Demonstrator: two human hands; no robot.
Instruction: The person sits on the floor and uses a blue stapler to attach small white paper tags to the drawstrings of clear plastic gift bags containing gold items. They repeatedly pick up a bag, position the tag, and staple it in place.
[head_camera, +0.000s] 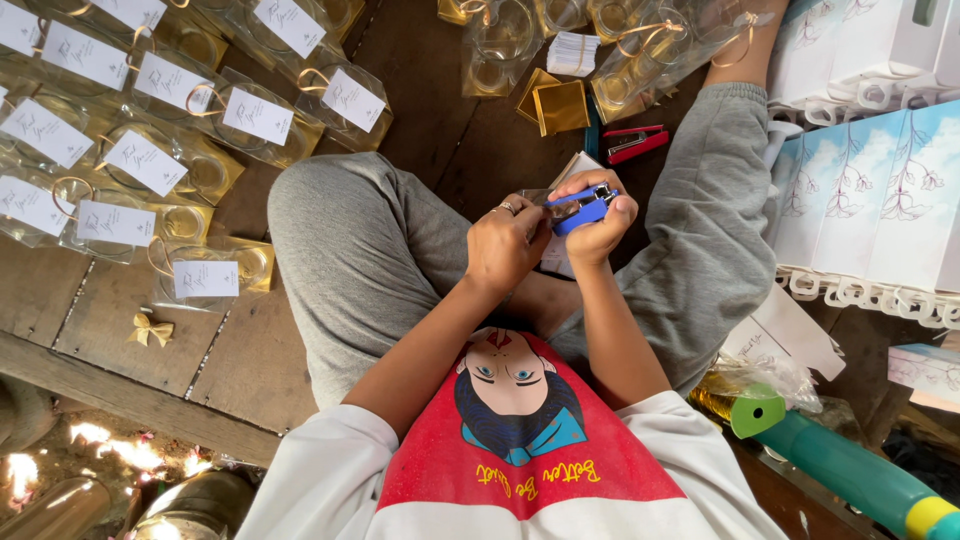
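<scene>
Two hands met over the lap, just above frame centre. The right hand (598, 225) was closed firmly around a blue stapler (583, 211), thumb on top and fingers curled beneath, with the nose pointing toward 9 o'clock. The left hand (505, 245), a ring on one finger, was pinched shut on the edge of a small clear packet with a white card (553, 252); most of that packet was hidden behind the fingers, so its exact shape could not be confirmed.

For a clean staple, the folded edge was best seated fully inside the stapler mouth, kept flat and square by the left fingertips, and those fingertips kept clear of the anvil before any squeeze. A single steady press would probably suit thin film and card better than a snap.

Finished packets (150, 160) lay at 10 o'clock on the wooden floor (250, 360): glossy transparent film, gold inserts, matt white cards and thin gold ribbon loops. A red stapler (635, 142) sat at 1 o'clock beside gold foil squares (556, 103). Pale blue paper bags (880, 200) with printed branches and white cord handles were stacked at 3 o'clock. A small gold bow (150, 329) lay at 8 o'clock. The grey trousers (360, 260) looked like soft knit.
</scene>
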